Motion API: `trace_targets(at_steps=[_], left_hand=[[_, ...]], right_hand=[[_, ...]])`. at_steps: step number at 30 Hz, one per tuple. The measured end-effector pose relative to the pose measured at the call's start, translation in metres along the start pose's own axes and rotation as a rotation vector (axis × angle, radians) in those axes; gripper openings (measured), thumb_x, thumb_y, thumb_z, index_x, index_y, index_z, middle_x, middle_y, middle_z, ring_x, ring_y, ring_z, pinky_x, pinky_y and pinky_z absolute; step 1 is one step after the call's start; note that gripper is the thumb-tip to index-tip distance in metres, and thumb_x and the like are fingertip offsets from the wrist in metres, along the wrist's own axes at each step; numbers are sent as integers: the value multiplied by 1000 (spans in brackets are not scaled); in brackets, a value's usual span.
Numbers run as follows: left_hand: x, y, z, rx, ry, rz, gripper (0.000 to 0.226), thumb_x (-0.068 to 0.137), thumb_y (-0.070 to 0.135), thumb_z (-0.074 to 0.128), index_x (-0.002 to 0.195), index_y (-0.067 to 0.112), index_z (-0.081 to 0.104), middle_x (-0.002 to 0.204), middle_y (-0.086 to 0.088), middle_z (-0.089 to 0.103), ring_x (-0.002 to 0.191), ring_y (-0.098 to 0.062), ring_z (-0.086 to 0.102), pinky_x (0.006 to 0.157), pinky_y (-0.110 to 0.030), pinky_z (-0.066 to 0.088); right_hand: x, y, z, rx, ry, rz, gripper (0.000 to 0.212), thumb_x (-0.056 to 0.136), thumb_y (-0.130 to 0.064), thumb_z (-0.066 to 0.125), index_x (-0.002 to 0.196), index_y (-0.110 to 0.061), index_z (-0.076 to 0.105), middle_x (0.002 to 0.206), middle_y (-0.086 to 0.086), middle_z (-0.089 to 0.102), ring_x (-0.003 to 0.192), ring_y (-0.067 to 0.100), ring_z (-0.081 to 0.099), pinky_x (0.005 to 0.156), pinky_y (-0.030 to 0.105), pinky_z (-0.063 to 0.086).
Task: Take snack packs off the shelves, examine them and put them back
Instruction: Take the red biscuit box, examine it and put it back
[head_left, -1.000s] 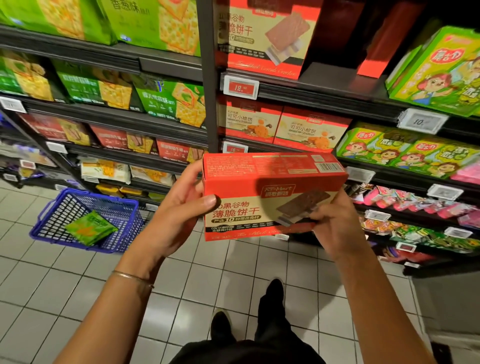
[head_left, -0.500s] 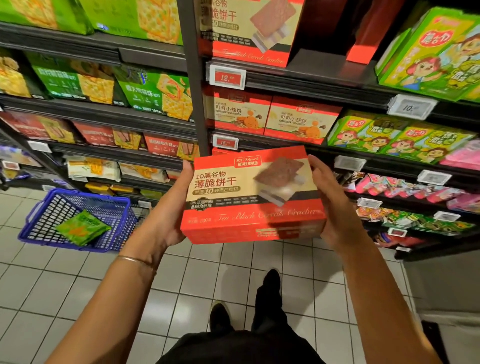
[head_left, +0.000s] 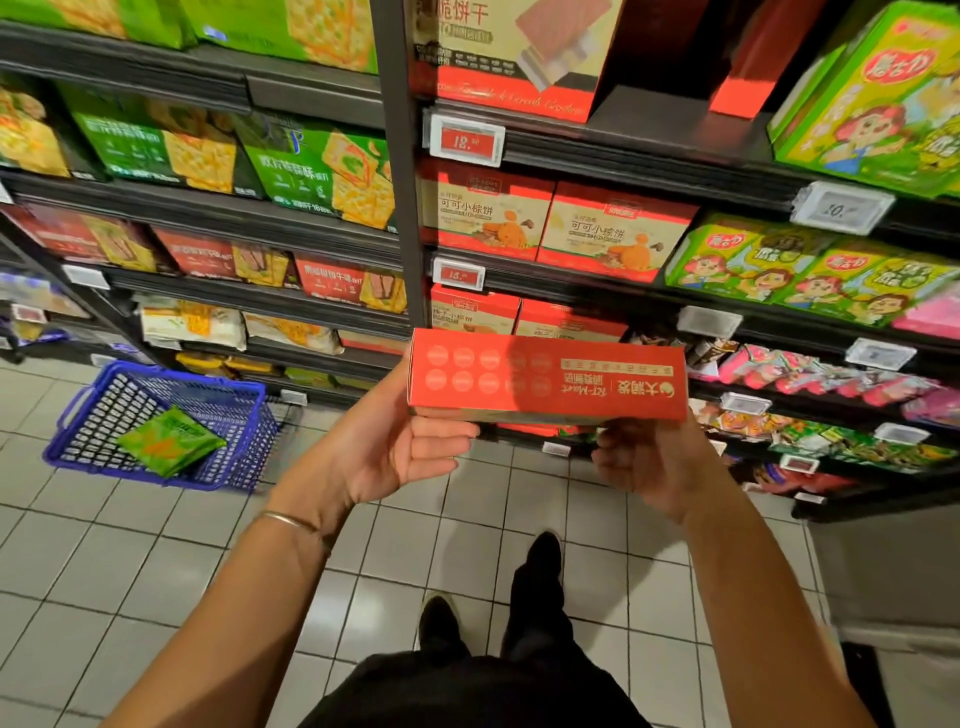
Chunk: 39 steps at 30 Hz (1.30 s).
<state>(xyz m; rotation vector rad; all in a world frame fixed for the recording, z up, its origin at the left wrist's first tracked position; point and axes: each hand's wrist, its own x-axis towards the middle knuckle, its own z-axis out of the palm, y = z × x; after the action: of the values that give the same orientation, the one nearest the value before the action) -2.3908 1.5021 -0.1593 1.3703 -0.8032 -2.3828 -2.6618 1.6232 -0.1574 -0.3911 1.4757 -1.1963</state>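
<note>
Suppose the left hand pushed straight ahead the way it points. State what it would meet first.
Probably the red cracker box the left hand already supports; beyond it, the shelf boxes, though depth is unclear.

Open air fills the middle of the frame above the tiled floor (head_left: 156, 571), in front of the shelving. The red box (head_left: 545, 382) spans that space, held from below by the left hand (head_left: 400, 447) and right hand (head_left: 649, 467). Behind it, the dark upright post (head_left: 402, 182) splits the shelves. On the top shelf, upper right of centre, a dark gap (head_left: 654, 57) stands free between the tall cracker box (head_left: 514, 52) and the next red box (head_left: 748, 57). The shelves below it are packed with cartons to their front edges. At lower left, the blue basket (head_left: 93, 415) blocks the floor beside the shelves.
</note>
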Motion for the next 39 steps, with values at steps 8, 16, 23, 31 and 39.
trace_targets(at_steps=[8,16,23,31,39], left_hand=[[-10,1,-5,45,15,76,70,85,81,52,113,23,81,111,-15,79,84,-26,81,60,-37,66],[-16,-1,-8,-60,-21,189,57,91,70,54,118,27,80,123,-11,76,104,-29,77,76,-41,63],[-21,-4,-3,-169,-175,252,52,92,30,59,142,19,48,100,-16,78,85,-32,80,58,-37,65],[-32,2,9,-43,-38,302,70,89,63,67,146,28,46,135,-28,63,120,-36,70,72,-45,67],[-34,-3,5,-28,-74,296,60,85,48,69,136,24,50,125,-13,71,107,-27,75,87,-53,62]], right_hand=[[-5,8,3,97,-65,-20,46,105,-48,42,103,-20,78,99,13,78,85,30,77,64,42,63],[-4,2,11,106,-167,-42,51,103,-42,52,146,-15,53,136,18,66,110,32,73,76,37,63],[-8,18,18,167,-205,216,42,92,-46,61,105,-10,76,93,13,72,69,24,72,56,31,56],[-12,39,29,318,-322,420,62,72,-43,67,120,-5,56,89,11,61,60,16,59,56,25,53],[-5,52,17,362,-247,339,40,98,-42,58,116,-7,59,89,8,64,62,18,65,54,30,55]])
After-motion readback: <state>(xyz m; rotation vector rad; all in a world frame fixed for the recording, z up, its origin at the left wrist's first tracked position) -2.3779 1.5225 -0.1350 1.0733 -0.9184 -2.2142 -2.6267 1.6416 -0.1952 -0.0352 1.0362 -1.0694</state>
